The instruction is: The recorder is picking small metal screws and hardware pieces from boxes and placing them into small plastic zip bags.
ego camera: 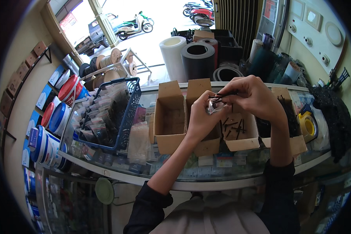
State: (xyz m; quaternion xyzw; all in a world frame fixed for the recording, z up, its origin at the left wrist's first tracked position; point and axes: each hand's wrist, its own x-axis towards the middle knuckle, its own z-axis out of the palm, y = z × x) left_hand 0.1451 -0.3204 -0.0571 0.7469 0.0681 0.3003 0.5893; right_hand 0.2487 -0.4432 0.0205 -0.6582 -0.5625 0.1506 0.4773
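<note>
My left hand (pixel 203 118) holds a small clear plastic bag (pixel 215 106) with its mouth up. Pinched in my right hand (pixel 251 98) are several dark screws (pixel 229 94), right at the bag's mouth. Both hands are above a row of open cardboard boxes. Below my right hand, one cardboard box (pixel 242 144) has a few black screws (pixel 237 128) scattered on its bottom. Farther right, another box (pixel 297 146) contains many dark screws, partly hidden by my right forearm. My left forearm covers part of a third box (pixel 207 147); its contents are hidden.
A leftmost cardboard box (pixel 169 144) stands beside flat clear bags (pixel 139 142). The blue plastic basket (pixel 128 117) holds many filled zip bags (pixel 101 125). A yellow tape dispenser (pixel 308 122) sits at right on the glass counter (pixel 187 172). Large sheet rolls (pixel 197 63) stand beyond.
</note>
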